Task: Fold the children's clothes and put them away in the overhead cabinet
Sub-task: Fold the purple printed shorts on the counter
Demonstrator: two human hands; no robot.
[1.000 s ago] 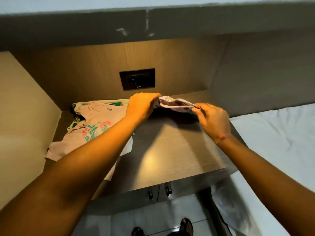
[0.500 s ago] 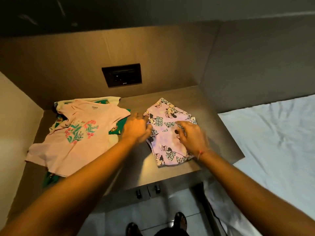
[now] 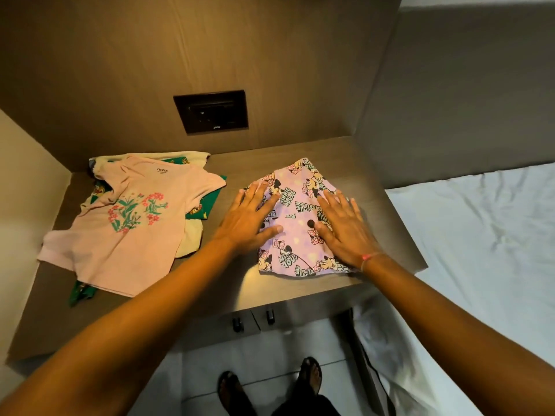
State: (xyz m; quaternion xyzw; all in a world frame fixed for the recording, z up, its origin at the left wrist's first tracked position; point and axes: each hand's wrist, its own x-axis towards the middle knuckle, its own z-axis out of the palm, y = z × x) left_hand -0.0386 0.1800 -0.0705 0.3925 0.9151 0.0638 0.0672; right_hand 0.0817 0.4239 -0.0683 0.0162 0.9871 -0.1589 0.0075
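A folded lilac garment (image 3: pixel 295 223) printed with cartoon mice lies flat on the right half of the wooden counter (image 3: pixel 168 298). My left hand (image 3: pixel 250 219) rests flat on its left edge with fingers spread. My right hand (image 3: pixel 345 228) presses flat on its right side, a pink thread bracelet at the wrist. Left of them lies a pink T-shirt (image 3: pixel 126 223) with a flower print, spread over a green printed garment (image 3: pixel 202 205) and a pale yellow one (image 3: pixel 189 238).
A dark wall socket plate (image 3: pixel 211 111) sits in the wooden back panel. A bed with a white sheet (image 3: pixel 486 265) borders the counter on the right. Two drawer knobs (image 3: pixel 253 321) show under the counter's front edge; my sandalled feet stand on the tiled floor below.
The lilac garment was held up pinched between both hands, then laid on the counter. Both hands now lie flat and spread on it. The view has tilted downward.
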